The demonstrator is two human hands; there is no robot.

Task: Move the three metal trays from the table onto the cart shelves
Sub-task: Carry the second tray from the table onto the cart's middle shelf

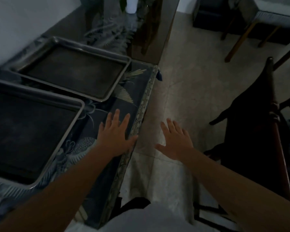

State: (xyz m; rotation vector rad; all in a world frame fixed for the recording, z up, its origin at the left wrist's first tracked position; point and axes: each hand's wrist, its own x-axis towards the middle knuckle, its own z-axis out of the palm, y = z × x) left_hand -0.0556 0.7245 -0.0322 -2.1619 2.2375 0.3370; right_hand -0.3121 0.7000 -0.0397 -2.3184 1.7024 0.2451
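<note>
Pretty dim shot, but two metal trays are easy to spot on the table (139,91), which has a dark patterned cloth on it. The near tray (28,136) sits at the left, close to the person, and the far tray (74,71) lies just beyond it, a strip of cloth showing between them, so they aren't touching. Both look empty. A third tray doesn't show up anywhere in view.

The left hand (115,134) is flat and spread out, palm down, over the bare cloth near the table's edge, just right of the near tray and not touching it. Hard to say if it's actually resting on the cloth. The right hand (176,141) is also splayed wide, holding nothing, out over the pale tiled floor (187,77) beside the table. A dark chair (258,124) stands at the right.
</note>
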